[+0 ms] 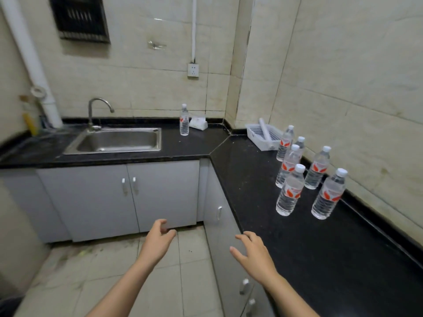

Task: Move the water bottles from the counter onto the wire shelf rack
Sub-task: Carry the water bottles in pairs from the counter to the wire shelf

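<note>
Bottles stand on the black counter (251,179): six in a cluster (290,189) to my right near the wall, and a lone bottle (184,121) at the back, just right of the sink (114,140). A white basket (263,135) sits behind the cluster. My left hand (158,240) hangs over the floor with fingers loosely curled, holding nothing. My right hand (254,255) is spread open at the counter's edge, empty, well short of the cluster. The rack is out of view.
</note>
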